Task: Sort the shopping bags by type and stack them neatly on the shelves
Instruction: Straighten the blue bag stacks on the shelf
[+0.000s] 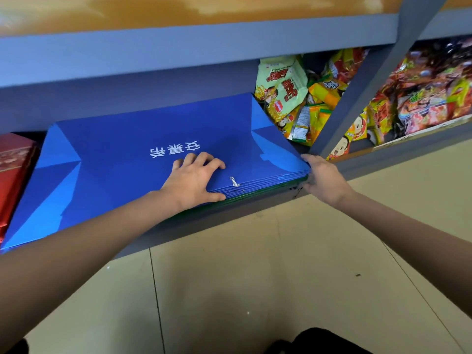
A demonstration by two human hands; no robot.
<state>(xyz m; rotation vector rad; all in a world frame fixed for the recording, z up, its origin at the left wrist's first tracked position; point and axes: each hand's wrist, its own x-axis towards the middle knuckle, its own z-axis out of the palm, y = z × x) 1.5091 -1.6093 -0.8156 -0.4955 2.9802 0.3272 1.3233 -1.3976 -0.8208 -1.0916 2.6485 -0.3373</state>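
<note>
A stack of flat blue paper shopping bags point(132, 154) with white characters lies on the low grey shelf point(229, 213), with green bag edges showing beneath it. My left hand point(194, 180) rests palm-down on top of the stack near its front edge, fingers slightly bent, thumb along the front edge. My right hand point(321, 177) touches the stack's front right corner from the side; its fingers are hidden behind the corner. A white rope handle end point(234, 181) pokes out at the front edge.
A red bag or box point(12, 169) sits left of the stack. Several snack packets point(288, 98) fill the shelf to the right, beyond a grey upright post point(357, 98). Another shelf board point(178, 44) hangs close above. Beige tiled floor point(255, 277) lies below.
</note>
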